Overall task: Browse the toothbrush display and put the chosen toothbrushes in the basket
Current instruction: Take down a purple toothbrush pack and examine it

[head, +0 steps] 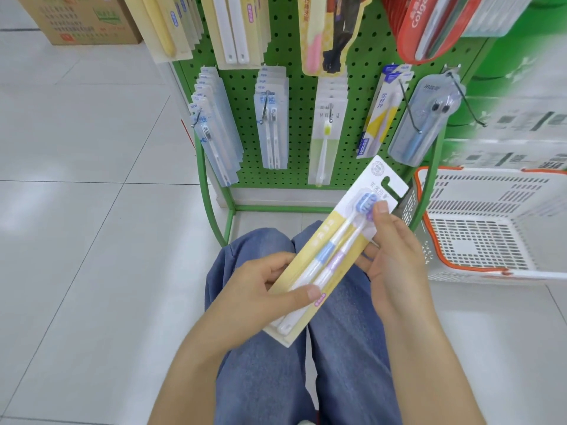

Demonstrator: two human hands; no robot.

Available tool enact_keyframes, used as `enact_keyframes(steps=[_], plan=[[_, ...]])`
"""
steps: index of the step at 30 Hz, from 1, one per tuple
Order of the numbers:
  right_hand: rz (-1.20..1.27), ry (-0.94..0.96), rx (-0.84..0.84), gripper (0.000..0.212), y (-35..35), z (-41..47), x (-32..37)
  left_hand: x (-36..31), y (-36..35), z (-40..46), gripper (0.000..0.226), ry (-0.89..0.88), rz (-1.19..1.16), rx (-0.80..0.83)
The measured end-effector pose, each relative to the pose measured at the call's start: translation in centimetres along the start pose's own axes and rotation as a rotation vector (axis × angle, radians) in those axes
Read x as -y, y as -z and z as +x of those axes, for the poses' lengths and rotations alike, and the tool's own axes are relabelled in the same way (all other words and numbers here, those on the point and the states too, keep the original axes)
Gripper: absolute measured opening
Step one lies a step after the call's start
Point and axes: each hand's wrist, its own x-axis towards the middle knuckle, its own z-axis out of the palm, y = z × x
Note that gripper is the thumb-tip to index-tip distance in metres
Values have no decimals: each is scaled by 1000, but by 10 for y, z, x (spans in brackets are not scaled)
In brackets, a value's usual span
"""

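One toothbrush pack (334, 250) is in hand: a yellow-and-white card with two toothbrushes under a clear blister, one with a blue grip band, one with a lilac band, their heads up toward the card's hang slot. It lies on a slant above the person's two knees in blue jeans (260, 348). The left hand (260, 286) grasps the lower half, thumb pressed across the front of the blister and fingers curled behind the card's edge. The right hand (395, 256) grasps the upper half from the right, thumb tip beside the bristle heads and fingers curled behind.

One white basket (491, 228) with orange rim trim stands on the floor to the right, just beyond the right hand; nothing shows inside it in the part in view. A green upright of the rack crosses in front of its left edge.

Ahead stands one green pegboard display (300, 124). Its lower row carries five hooks of goods: a thick stack of clear packs (214, 130) at left, a second stack of twin-brush packs (271, 118), a stack with a yellow-bristled brush (326, 133), a slim yellow-and-white boxed pack (380, 111), and a clear blue-tinted case (425, 118). Above hang larger packs, cut off at the frame top, among them a red one (429, 23). One cardboard box (82, 19) sits on the white tiled floor (76, 210) at upper left.
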Motion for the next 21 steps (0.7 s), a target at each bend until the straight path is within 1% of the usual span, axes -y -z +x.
enact_keyframes(steps=[3, 5, 6, 9, 11, 13, 15, 16, 18, 19, 21], plan=[[38, -22, 37, 16, 3, 1, 1, 2, 5, 1, 22, 10, -23, -53], [24, -38, 120, 11, 4, 1, 1, 4, 7, 3, 23, -6, -74, -106], [-2, -52, 179, 13, 5, 1, 1, 4, 7, 4, 26, -18, -102, -130], [-109, -124, 354, 27, 4, 0, -1, 4, 5, 6, 31, -62, -230, -189], [-154, -156, 393, 27, 2, -1, -5, 1, 1, 6, 30, -79, -307, -209], [-146, -141, 361, 19, -1, -1, -9, -1, -4, 6, 31, -94, -352, -246], [-134, -102, 304, 19, -3, -1, -11, -2, -8, 8, 35, -114, -361, -331], [-133, -87, 279, 19, -3, -1, -12, 0, -9, 9, 36, -138, -326, -399], [-135, -63, 236, 19, -3, -1, -11, 2, -9, 10, 27, -217, -184, -517], [-132, -51, 216, 19, -2, 0, -10, 4, -9, 10, 22, -249, -118, -540], [-112, -30, 176, 19, -1, -1, -8, 9, -10, 10, 25, -279, 16, -536]])
